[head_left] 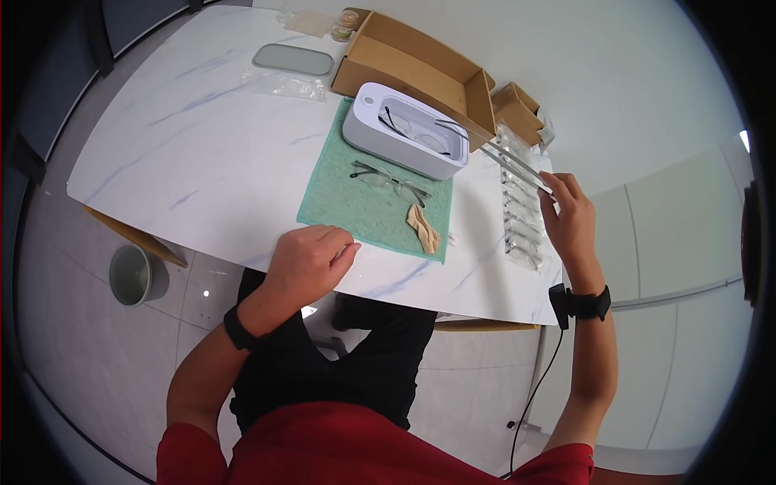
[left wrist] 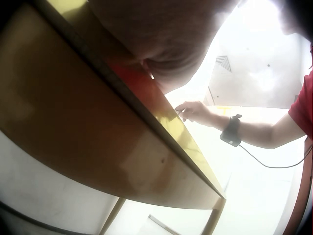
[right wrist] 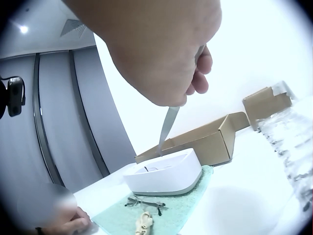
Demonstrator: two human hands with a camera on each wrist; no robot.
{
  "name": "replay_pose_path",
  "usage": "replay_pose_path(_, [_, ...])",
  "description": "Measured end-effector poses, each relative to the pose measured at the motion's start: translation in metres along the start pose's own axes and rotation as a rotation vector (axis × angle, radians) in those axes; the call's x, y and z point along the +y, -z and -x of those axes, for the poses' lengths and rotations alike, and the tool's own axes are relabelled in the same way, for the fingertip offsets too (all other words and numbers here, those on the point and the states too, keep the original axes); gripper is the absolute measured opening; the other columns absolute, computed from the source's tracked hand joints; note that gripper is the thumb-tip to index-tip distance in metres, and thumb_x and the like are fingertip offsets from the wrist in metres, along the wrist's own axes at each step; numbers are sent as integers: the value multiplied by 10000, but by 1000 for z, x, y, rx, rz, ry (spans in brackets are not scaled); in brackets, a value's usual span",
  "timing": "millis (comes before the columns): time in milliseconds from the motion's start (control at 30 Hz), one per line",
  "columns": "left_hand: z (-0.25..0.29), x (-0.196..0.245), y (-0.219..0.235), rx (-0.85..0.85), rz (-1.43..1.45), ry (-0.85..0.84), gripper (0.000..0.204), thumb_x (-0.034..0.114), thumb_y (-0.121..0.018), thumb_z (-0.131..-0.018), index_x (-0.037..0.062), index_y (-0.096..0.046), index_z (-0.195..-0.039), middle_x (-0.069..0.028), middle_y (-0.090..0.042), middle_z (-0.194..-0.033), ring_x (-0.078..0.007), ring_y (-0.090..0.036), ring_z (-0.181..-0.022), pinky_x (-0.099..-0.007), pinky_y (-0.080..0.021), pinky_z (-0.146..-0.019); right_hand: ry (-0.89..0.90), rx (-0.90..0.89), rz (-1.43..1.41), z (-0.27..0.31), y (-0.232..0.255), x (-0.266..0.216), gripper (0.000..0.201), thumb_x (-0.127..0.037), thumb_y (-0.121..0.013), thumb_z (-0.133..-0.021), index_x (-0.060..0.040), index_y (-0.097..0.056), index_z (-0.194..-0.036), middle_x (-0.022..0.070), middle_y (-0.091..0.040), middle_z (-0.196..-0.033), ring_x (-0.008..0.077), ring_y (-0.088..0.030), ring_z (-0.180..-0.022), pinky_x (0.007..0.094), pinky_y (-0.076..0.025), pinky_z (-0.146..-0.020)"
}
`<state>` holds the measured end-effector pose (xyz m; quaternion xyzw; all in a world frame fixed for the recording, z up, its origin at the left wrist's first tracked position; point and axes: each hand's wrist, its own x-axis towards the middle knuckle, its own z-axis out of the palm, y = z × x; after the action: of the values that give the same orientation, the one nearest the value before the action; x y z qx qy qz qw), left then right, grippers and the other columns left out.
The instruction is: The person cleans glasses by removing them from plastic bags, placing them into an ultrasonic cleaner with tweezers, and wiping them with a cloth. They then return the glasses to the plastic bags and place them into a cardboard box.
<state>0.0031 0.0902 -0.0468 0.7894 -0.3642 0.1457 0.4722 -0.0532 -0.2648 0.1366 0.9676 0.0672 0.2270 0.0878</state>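
Note:
My right hand (head_left: 570, 218) pinches the upper end of long metal tweezers (head_left: 517, 167) between thumb and fingers. The tweezers slant down leftward, their tips over the basin of a white ultrasonic cleaner (head_left: 400, 156). A pair of glasses (head_left: 396, 125) with dark temples lies in that basin. In front of the cleaner, a second pair of glasses (head_left: 390, 179) lies folded on a green towel (head_left: 331, 198). Beside it sits a crumpled beige cloth-like piece (head_left: 423, 230). My left hand (head_left: 311, 257) rests at the table's front edge by the towel's corner, fingers loosely curled and holding nothing.
Behind the cleaner stands an open cardboard box (head_left: 416, 61), with a smaller carton (head_left: 517, 113) to its right. Clear-bagged items (head_left: 521, 202) line the table's right side. A grey lid-like tray (head_left: 293, 60) lies back left. A bin (head_left: 133, 275) stands on the floor.

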Motion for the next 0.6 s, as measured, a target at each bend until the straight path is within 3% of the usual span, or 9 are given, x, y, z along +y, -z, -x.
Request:
replay_pose_path(133, [1,0,1,-17,-12,5,134,103,-725,-837,66,-610,-779,-78,-609,-666,-281,-615,-603,-396,-482,-539,-122,-95,-137,1,15,0,234,-46,-703,-857,-42,-688,-1091,109,-676,-988,304,-674,-776,366,-541,-699])
replay_pose_path(233, [1,0,-1,-9,-16,-8,132,103,-726,-836,68,-612,-780,-78,-609,-667,-280,-616,-605,-396,-484,-541,-129,-162,-133,3,24,4,214,-46,-694,-865,-34,-691,-1079,111,-681,-987,307,-673,-774,361,-534,-694])
replay_pose_path(600, [1,0,1,-20,-25,-17,128,109,-722,-838,73,-614,-781,-76,-611,-667,-278,-621,-610,-396,-489,-544,-72,-148,-97,2,14,-3,191,-53,-701,-858,-43,-700,-1049,99,-683,-958,314,-673,-734,387,-544,-689])
